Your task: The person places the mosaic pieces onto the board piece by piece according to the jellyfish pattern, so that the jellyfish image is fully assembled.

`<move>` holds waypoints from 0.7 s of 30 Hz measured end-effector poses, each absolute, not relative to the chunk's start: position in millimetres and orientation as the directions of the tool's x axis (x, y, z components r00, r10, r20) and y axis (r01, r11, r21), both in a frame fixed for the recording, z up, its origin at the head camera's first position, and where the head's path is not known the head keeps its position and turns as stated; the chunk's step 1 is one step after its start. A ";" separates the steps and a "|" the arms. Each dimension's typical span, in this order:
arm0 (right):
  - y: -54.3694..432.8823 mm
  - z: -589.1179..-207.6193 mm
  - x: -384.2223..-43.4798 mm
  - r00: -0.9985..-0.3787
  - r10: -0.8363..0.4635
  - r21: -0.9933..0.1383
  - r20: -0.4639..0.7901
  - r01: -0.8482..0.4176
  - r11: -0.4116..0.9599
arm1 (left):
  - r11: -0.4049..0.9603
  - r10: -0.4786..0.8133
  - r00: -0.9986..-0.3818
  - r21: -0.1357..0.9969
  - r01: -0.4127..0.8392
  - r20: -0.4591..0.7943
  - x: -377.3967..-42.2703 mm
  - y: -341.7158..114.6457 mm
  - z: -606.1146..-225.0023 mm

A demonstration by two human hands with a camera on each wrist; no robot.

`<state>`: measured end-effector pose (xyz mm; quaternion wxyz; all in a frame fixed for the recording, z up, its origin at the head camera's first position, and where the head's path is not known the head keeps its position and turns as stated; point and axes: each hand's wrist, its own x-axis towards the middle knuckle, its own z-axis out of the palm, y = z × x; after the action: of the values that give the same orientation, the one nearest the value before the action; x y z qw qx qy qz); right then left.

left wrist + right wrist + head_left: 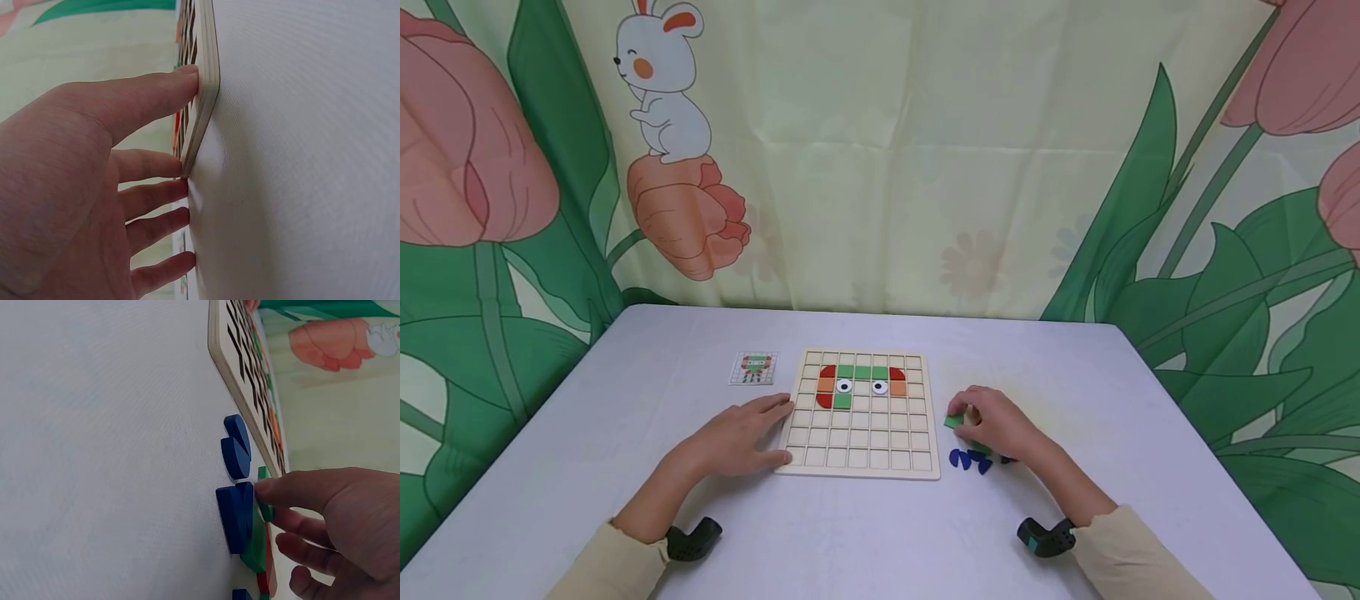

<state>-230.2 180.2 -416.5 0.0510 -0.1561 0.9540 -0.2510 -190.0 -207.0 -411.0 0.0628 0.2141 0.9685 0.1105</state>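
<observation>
A wooden grid board (880,460) lies on the table. My left hand (741,435) rests at its left edge with extended fingers; in the left wrist view the thumb (156,94) touches the board's side. Set in the upper cells are green squares, orange squares, red rounded pieces and two eye tiles (879,387). To the right of the board, my right hand (1003,423) pinches a green square tile (953,421) between thumb and fingers. Blue rounded pieces (985,467) lie just below that hand, beside more green and red pieces partly hidden by it.
A small picture card (754,367) with a red and green figure lies left of the board's upper corner. The white-covered table (850,542) ends at a printed curtain (865,167) behind. Dark devices (1047,537) are strapped to both wrists.
</observation>
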 end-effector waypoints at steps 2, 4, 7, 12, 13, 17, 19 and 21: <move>179.8 -416.7 -230.8 -0.952 -0.307 -0.505 -0.019 -0.256 0.824 | 0.885 0.427 -0.901 0.242 0.399 -0.075 -189.8 -206.8 -410.1; 179.0 -416.7 -231.7 -0.958 -0.287 -0.527 -0.012 -0.237 0.816 | 0.884 0.426 -0.901 0.244 0.398 -0.077 -189.6 -206.8 -409.4; 175.1 -416.0 -233.7 -0.960 -0.278 -0.556 0.013 -0.238 0.796 | 0.884 0.428 -0.900 0.245 0.399 -0.080 -189.6 -207.0 -409.5; 156.2 -412.8 -238.3 -0.943 -0.326 -0.579 0.063 -0.301 0.758 | 0.885 0.428 -0.900 0.240 0.399 -0.081 -190.0 -207.8 -410.8; 151.1 -412.3 -239.4 -0.939 -0.338 -0.584 0.069 -0.312 0.750 | 0.885 0.429 -0.900 0.239 0.400 -0.080 -190.0 -207.9 -410.9; 132.8 -413.5 -244.8 -0.910 -0.404 -0.605 0.097 -0.376 0.701 | 0.882 0.433 -0.898 0.239 0.406 -0.075 -189.8 -207.8 -411.0; 124.1 -414.5 -246.5 -0.903 -0.419 -0.624 0.093 -0.381 0.682 | 0.882 0.434 -0.898 0.238 0.406 -0.074 -189.9 -207.6 -411.2; 115.4 -415.5 -247.9 -0.900 -0.428 -0.642 0.086 -0.379 0.666 | 0.883 0.433 -0.898 0.236 0.406 -0.074 -190.2 -207.6 -411.5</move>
<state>-247.9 115.4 -415.5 0.0358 -0.2210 0.9121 -0.3434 -190.2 -207.6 -411.5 0.0625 0.2167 0.9683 0.1078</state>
